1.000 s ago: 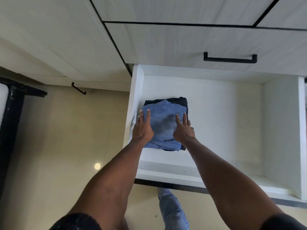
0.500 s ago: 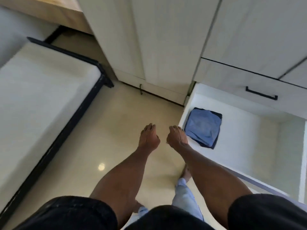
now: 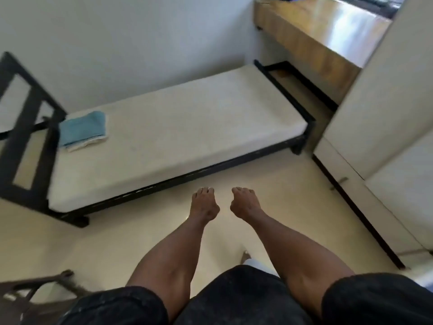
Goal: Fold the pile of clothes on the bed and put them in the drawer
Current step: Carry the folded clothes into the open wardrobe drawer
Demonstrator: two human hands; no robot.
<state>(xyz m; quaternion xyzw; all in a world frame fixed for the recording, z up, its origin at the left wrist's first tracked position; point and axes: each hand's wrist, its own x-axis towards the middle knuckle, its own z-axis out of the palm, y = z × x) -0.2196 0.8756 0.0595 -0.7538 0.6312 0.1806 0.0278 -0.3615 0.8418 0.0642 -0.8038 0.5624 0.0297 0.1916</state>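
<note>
notably, both hands were empty: left hand (image 3: 204, 205) and right hand (image 3: 243, 204) hung loosely curled over the floor, free for the next pickup. the folded cloth (image 3: 82, 130), blue with a pale underlayer, lay flat near the bed's (image 3: 187, 127) headboard end, well apart from the hands.

Plain pale wall (image 3: 131, 38) ran behind a low single bed w/ black metal frame (image 3: 284, 90) and bare cream mattress (image 3: 178, 127). Black headboard (image 3: 25, 118) stood at left end. Floor (image 3: 276, 184) was glossy cream tile, w/ a small light glare near centre. Wooden desk top (image 3: 332, 31) sat at top right, shiny w/ reflected daylight. White wardrobe (image 3: 386, 109) filled right side, dark plinth strip along its base. Dark chair part (image 3: 35, 292), blurred, showed at bottom left.
</note>
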